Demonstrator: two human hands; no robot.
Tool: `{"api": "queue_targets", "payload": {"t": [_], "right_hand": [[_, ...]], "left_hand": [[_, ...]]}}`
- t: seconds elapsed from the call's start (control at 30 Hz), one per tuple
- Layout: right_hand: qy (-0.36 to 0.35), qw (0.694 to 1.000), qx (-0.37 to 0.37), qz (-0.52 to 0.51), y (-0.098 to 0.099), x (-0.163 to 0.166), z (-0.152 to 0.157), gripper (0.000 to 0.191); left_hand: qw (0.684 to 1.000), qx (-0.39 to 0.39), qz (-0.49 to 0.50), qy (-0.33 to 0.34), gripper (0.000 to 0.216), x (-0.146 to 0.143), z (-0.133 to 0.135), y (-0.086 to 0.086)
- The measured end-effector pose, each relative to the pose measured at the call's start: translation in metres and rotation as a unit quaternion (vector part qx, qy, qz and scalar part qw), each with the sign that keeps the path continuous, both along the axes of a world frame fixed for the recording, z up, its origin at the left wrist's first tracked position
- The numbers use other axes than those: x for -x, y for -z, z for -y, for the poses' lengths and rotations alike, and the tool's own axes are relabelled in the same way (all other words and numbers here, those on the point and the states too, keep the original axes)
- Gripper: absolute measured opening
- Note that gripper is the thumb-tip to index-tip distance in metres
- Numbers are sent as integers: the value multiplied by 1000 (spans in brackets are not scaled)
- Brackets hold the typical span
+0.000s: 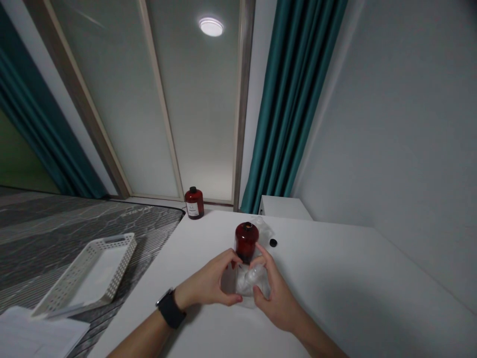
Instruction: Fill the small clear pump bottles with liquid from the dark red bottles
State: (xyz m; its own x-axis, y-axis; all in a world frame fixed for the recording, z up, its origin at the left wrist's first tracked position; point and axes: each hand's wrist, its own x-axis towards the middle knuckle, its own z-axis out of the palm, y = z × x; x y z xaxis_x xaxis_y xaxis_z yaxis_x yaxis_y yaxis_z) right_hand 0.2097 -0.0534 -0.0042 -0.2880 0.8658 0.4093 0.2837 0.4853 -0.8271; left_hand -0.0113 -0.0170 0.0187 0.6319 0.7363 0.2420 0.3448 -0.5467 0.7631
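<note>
A crumpled clear plastic bag (pixel 246 284) lies on the white table between my two hands, with a rounded clear piece showing in it. From the left, my left hand (pixel 218 281) curves around the bag, thumb and fingers at its edges; a dark watch is on that wrist. My right hand (pixel 274 288) holds the bag's other side, thumb below and index finger extended toward the bottle. Right behind the bag stands a dark red-brown bottle (pixel 246 237), upright and uncapped. A small black cap (pixel 273 242) lies to its right. More clear plastic (pixel 264 229) sits behind the bottle.
A second red-brown bottle (pixel 193 204) with a white label and black cap stands at the table's far left corner. Left of the white table (pixel 335 278) are a white perforated basket (pixel 122 266) and papers (pixel 40 333). A white cabinet (pixel 285 208) stands behind.
</note>
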Motion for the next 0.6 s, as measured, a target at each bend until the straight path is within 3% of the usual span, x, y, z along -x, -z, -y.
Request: {"api": "queue_targets", "payload": {"t": [0.4, 0.6], "right_hand": [[24, 1000, 14, -13, 3, 2, 1, 91], [2, 1000, 14, -23, 3, 4, 1, 92]], "left_hand": [[1000, 1, -25, -10, 53, 2, -1, -1], [1000, 4, -25, -13, 54, 4, 0, -2]]}}
